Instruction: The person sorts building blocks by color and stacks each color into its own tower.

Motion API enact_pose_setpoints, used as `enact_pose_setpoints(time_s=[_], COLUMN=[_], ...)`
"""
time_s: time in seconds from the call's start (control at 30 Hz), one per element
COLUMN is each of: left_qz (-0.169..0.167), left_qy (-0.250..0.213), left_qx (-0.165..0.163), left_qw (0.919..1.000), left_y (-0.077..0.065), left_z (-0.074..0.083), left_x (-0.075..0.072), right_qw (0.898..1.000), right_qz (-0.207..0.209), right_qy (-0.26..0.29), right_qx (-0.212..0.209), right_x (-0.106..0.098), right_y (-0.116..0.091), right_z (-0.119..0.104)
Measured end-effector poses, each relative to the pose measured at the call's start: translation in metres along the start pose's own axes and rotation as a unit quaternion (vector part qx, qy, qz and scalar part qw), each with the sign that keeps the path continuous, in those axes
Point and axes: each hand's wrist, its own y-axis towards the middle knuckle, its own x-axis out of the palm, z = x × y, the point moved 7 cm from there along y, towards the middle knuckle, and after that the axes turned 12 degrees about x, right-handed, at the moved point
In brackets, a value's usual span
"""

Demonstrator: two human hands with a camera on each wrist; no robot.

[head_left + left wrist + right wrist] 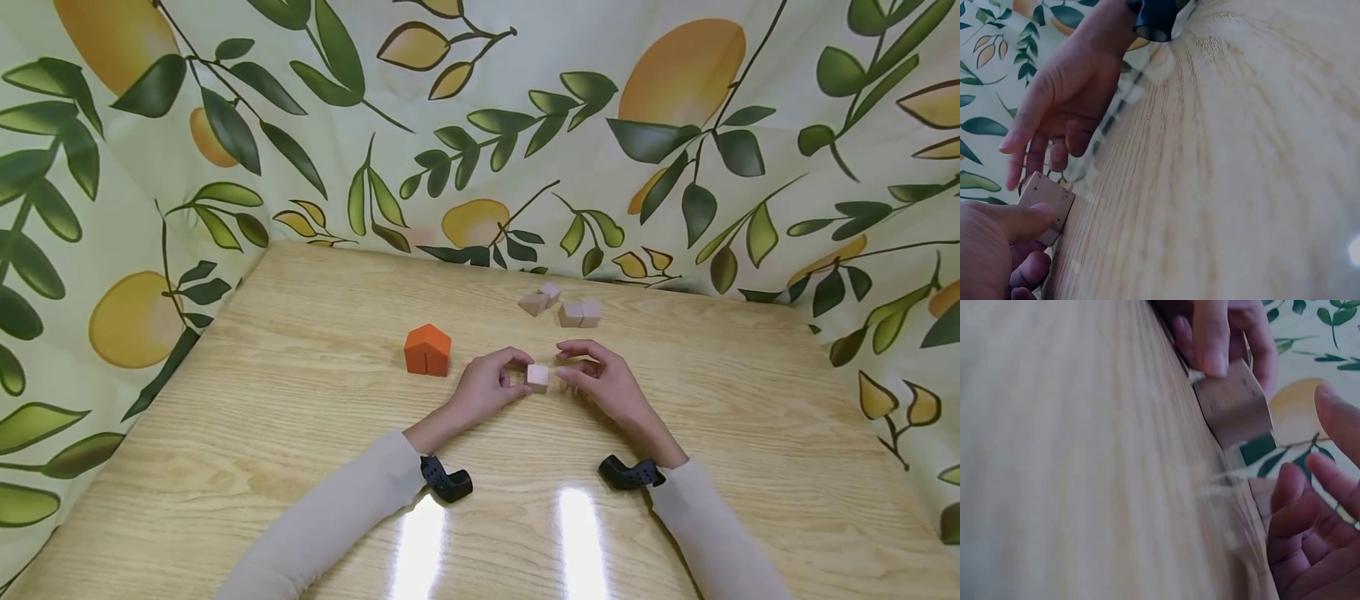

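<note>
Between the thumb and fingers of my left hand [491,382] is a small pale wooden block [537,377], gripped at its left side on the tabletop. The left wrist view shows the thumb pressed against a speckled face of this block [1044,201]. My right hand [602,379] hovers just right of the block, holding nothing, its fingers loosely bent and spread apart from the thumb. In the right wrist view those relaxed fingers lie below and to the right of the block [1234,403].
Left of my hands stands an orange house-shaped group of blocks [427,352]. Farther back are a pale wedge-like block [533,303] beside a small block [551,292], and two pale blocks [580,315] side by side. A leaf-and-fruit patterned cloth [480,183] borders the wooden table [315,358].
</note>
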Motion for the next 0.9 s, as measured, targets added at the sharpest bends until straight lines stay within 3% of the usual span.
enact_pose_setpoints(time_s=[0.13, 0.3, 0.47, 0.7, 0.9], left_qz=[0.001, 0.003, -0.003, 0.001, 0.003], left_qy=[0.004, 0.003, 0.002, 0.002, 0.008], left_qx=[-0.001, -0.004, -0.004, 0.009, 0.018], left_qw=[1.0, 1.0, 1.0, 1.0, 0.9998], left_y=[-0.002, -0.003, -0.003, -0.002, -0.001], left_z=[0.0, 0.0, -0.002, -0.002, 0.0], left_x=[0.0, 0.0, 0.002, 0.005, 0.002], right_qw=[0.999, 0.992, 0.985, 0.99, 0.996], right_qz=[0.049, 0.108, 0.137, 0.11, 0.075], right_qy=[0.007, 0.071, 0.101, 0.074, 0.005], right_qx=[-0.007, -0.014, 0.014, 0.042, 0.052], right_x=[-0.017, -0.042, -0.059, -0.064, -0.062], right_y=[0.004, 0.01, 0.016, 0.03, 0.044], right_z=[0.001, 0.011, 0.024, 0.017, 0.018])
